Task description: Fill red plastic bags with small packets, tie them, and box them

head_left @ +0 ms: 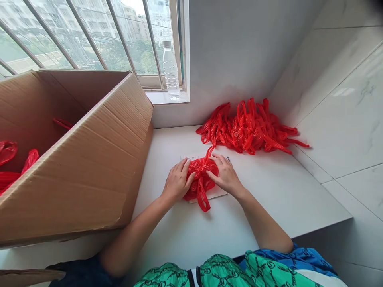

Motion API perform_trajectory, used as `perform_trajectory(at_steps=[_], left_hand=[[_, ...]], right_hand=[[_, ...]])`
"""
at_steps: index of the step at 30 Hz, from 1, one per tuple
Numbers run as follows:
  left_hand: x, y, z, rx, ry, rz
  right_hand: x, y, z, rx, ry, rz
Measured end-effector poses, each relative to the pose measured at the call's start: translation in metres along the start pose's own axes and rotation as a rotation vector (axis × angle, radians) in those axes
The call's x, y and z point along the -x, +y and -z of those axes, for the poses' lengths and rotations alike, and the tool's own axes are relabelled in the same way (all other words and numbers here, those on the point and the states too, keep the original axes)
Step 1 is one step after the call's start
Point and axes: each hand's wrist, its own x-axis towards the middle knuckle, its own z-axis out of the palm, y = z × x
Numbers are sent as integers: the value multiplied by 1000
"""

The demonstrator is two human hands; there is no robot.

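Observation:
A red plastic bag [196, 179], knotted at the top, lies on a flat white rectangular piece [218, 192] on the white tabletop. Its loops stick out, one toward the back and one toward me. My left hand [177, 180] rests against the bag's left side, fingers stretched and thumb near the knot. On the opposite side, my right hand [226, 174] touches the bag with its fingers apart. Neither hand is closed around it. What the bag contains, if anything, is hidden.
A heap of knotted red plastic bags [247, 127] lies against the back wall. To my left stands a large open cardboard box [98, 159] with more red bags [8, 153] inside. A clear water bottle [170, 71] stands on the windowsill. Tiled wall bounds the right.

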Motion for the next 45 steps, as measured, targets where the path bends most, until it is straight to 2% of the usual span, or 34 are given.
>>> perform_trajectory(at_steps=[2,5,9,21,31,45], left_hand=[[-5,7,-6,15,-40,-75],[-14,9,-18,-6,-157,-96],[-15,0,-26,-31,-174,-58],[-10,-8,-32,15,-141,-30],[-11,-10,-33,6,-177,-22],[-11,-11,-38,21,-133,-29]], right_hand=[[-1,-3,-20,60,33,-6],[-1,-5,-49,129,-64,-47],[-1,-3,-65,182,-120,-61],[0,-3,-70,215,-107,-40],[-1,-2,-70,219,-142,-41],[-1,-3,-73,206,-136,-54]])
